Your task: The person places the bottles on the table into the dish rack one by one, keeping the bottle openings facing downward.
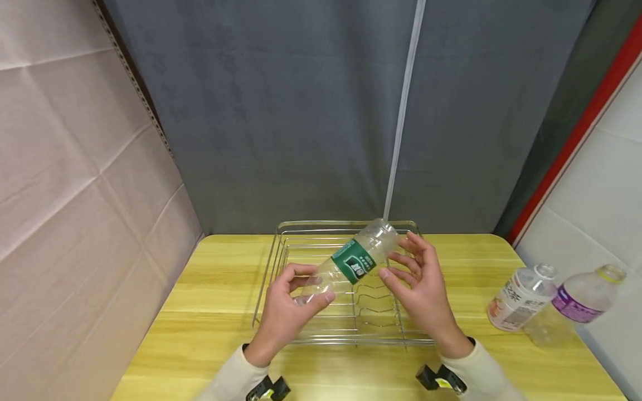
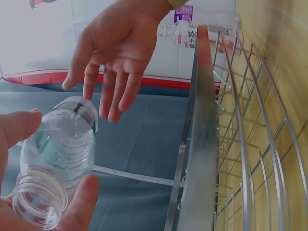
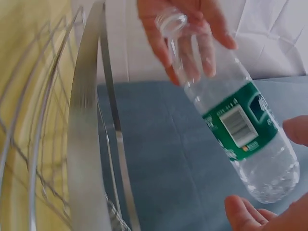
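A clear plastic bottle [image 1: 354, 260] with a green label is held tilted above the wire rack [image 1: 321, 339]. My left hand [image 1: 285, 313] grips it round the neck end, thumb on the near side. The uncapped mouth shows by that palm in the left wrist view. Close to the bottle's base is my right hand [image 1: 423, 292], its fingers spread and loosely bent, with a gap to the plastic in the right wrist view. The label's barcode [image 3: 239, 126] faces the right wrist camera.
At the table's right side stand two more uncapped bottles: one with a white label [image 1: 516, 301] and, beside it, one with a purple label [image 1: 577, 303]. A grey curtain [image 1: 281, 122] hangs behind the wooden table [image 1: 210, 312]. Pale cloth walls flank both sides.
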`<action>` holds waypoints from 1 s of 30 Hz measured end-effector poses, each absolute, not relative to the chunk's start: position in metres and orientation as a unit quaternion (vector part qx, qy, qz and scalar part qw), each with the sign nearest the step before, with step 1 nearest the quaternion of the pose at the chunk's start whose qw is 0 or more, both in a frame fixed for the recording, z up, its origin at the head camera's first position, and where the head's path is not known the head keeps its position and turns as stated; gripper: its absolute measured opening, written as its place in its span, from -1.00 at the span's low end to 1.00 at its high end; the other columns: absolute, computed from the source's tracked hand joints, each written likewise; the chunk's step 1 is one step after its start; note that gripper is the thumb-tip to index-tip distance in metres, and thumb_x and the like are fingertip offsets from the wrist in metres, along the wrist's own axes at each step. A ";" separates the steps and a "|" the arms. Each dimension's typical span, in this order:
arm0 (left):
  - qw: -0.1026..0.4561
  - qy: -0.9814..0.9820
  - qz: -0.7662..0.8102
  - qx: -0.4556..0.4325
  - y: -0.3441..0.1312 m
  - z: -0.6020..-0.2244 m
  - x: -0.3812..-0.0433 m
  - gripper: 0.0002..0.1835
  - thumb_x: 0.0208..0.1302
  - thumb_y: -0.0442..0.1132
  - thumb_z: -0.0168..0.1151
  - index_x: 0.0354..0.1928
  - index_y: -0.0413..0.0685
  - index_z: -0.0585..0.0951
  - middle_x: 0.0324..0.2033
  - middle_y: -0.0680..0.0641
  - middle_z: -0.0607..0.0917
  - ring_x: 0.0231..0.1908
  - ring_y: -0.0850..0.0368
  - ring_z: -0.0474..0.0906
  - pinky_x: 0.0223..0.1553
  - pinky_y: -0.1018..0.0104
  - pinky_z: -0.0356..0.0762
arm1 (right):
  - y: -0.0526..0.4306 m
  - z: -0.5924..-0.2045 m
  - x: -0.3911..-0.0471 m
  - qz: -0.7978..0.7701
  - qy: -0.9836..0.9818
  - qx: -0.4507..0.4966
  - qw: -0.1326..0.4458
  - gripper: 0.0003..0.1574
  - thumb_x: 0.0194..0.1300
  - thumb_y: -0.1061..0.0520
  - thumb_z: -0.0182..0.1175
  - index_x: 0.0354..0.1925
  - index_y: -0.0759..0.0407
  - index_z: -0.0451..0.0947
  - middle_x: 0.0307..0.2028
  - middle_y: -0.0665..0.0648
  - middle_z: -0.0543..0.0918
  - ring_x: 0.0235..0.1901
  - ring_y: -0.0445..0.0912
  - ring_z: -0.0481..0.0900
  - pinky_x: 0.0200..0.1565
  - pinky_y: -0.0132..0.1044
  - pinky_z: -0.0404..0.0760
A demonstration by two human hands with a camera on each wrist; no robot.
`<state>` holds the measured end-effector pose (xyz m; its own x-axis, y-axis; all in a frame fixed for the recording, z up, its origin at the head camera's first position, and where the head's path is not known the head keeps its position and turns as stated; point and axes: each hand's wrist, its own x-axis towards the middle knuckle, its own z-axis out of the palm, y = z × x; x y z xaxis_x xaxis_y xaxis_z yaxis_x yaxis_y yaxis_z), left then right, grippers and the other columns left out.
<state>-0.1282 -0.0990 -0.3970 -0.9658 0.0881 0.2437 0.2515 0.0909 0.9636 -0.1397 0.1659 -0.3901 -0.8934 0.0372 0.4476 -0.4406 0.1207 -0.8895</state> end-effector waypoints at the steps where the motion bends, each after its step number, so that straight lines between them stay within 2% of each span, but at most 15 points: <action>1: 0.063 -0.734 -0.666 -0.116 -0.098 -0.398 -0.128 -0.46 0.12 -0.22 0.65 0.13 -0.02 0.63 0.17 -0.13 0.64 0.13 -0.19 0.68 -0.12 0.20 0.82 | 0.164 -0.390 -0.140 0.663 -0.717 0.131 0.172 0.05 0.34 0.41 0.37 0.60 0.14 0.08 0.45 0.25 0.37 0.20 -0.24 0.63 0.13 -0.43 0.70; 5: 0.065 -0.727 -0.672 -0.120 -0.094 -0.402 -0.127 -0.46 0.17 -0.22 0.62 0.16 -0.05 0.60 0.19 -0.16 0.61 0.13 -0.18 0.68 -0.08 0.20 0.82 | 0.158 -0.391 -0.138 0.714 -0.680 0.109 0.127 0.03 0.38 0.41 0.32 0.60 0.11 0.02 0.42 0.25 0.38 0.14 -0.21 0.68 0.07 -0.38 0.75; 11: 0.061 -0.728 -0.672 -0.119 -0.089 -0.405 -0.125 -0.48 0.18 -0.17 0.62 0.16 0.03 0.61 0.18 -0.08 0.62 0.10 -0.10 0.69 -0.06 0.19 0.81 | 0.147 -0.392 -0.136 0.766 -0.632 0.089 0.080 0.05 0.42 0.39 0.28 0.60 -0.08 -0.05 0.37 0.20 0.39 0.08 -0.16 0.72 0.07 -0.28 0.78; 16: 0.055 -0.737 -0.663 -0.117 -0.086 -0.409 -0.124 -0.49 0.18 -0.14 0.62 0.14 0.09 0.62 0.15 -0.04 0.65 0.11 -0.12 0.70 -0.03 0.21 0.80 | 0.139 -0.396 -0.137 0.789 -0.604 0.083 0.072 0.10 0.43 0.41 0.23 0.61 -0.14 -0.15 0.36 0.24 0.40 0.12 -0.13 0.73 0.06 -0.14 0.79; 23: 0.034 -0.752 -0.647 -0.121 -0.084 -0.415 -0.125 -0.48 0.20 -0.08 0.62 0.16 0.15 0.61 0.16 0.01 0.68 0.11 -0.04 0.71 -0.02 0.29 0.79 | 0.134 -0.403 -0.140 0.795 -0.597 0.077 0.069 0.17 0.42 0.42 0.22 0.62 -0.19 -0.23 0.37 0.23 0.42 0.15 -0.12 0.73 0.05 -0.12 0.80; 30: 0.021 -0.750 -0.649 -0.122 -0.083 -0.414 -0.126 -0.49 0.21 -0.16 0.61 0.17 0.12 0.61 0.16 -0.01 0.68 0.10 -0.05 0.71 -0.02 0.28 0.79 | 0.134 -0.403 -0.141 0.795 -0.597 0.083 0.070 0.17 0.42 0.42 0.22 0.62 -0.21 -0.22 0.35 0.21 0.44 0.14 -0.10 0.73 0.03 -0.09 0.80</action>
<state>-0.1264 -0.0829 -0.4136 -0.9693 0.1556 0.1906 0.2110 0.1270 0.9692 -0.1410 0.1341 -0.4026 -0.9763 0.0121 0.2159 -0.2107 -0.2773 -0.9374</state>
